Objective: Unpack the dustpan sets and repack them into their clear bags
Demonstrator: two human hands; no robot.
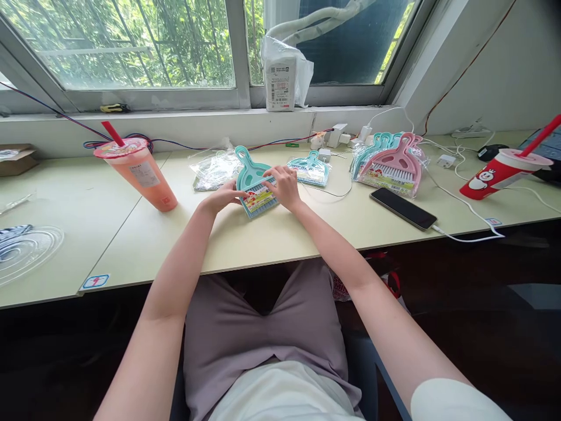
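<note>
Teal dustpan-and-brush set between my two hands, at the middle of the worktop; my left hand grips its left edge, fingers narrow, thumb on the front; my right hand has its fingers bent against the upper right of the set, near the printed card; whether they pinch anything I cannot tell, nor whether the set rests on the worktop. In my judgement, the set could twist or slip if the right fingers press sideways while the left hold only that edge; the card could crease or tear if pulled unevenly; the brush could work loose from the pan if the two are not held together; a wide sweep of my left arm could knock the orange drink, and a snag on the white cable could drag the phone. Counts: one set at my hands; one smaller-looking teal set lying just beyond my right hand; one cluster farther right, with one pink set in front and several teal sets behind, overlapping too much to number; two drinks, the orange one at left and a red cup at right; one phone; one box on the sill; one heap of clear packaging behind my left hand, its pieces uncountable.
</note>
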